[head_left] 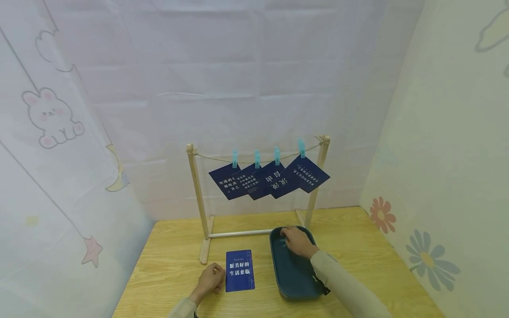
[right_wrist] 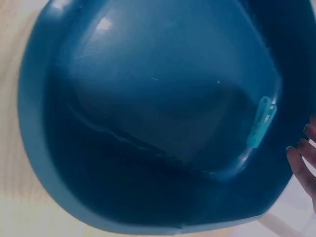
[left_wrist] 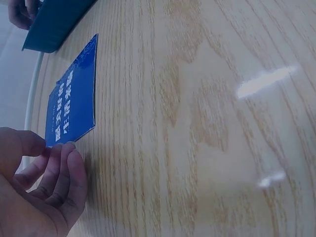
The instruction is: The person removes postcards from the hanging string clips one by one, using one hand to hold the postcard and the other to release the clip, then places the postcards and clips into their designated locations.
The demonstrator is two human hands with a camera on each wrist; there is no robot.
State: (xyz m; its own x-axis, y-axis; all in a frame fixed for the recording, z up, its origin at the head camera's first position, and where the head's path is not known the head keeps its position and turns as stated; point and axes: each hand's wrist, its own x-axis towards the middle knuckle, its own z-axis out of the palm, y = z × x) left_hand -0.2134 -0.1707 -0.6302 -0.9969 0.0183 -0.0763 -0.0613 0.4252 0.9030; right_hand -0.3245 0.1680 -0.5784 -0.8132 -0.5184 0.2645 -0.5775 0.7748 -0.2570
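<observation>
My left hand [head_left: 210, 278] rests on the table at the left edge of a dark blue card [head_left: 240, 271] with white characters. In the left wrist view its loosely curled fingertips [left_wrist: 71, 146] are right at the card's near edge, thumb apart from them. The card lies flat. My right hand [head_left: 297, 241] reaches over the far end of a dark teal basin [head_left: 296, 276], fingers down inside the rim. The right wrist view shows a light teal clothespin [right_wrist: 262, 122] on the basin's floor, with the right hand's fingers [right_wrist: 298, 165] relaxed and apart from it.
Behind stands a wooden frame [head_left: 196, 190] with a twine line [head_left: 214, 158]. Several light blue clothespins [head_left: 277, 155] hold overlapping dark blue cards [head_left: 304, 173] on it. A white bar [head_left: 238, 233] joins the frame's feet. Printed cloth walls [head_left: 254, 66] surround the wooden table [head_left: 171, 247].
</observation>
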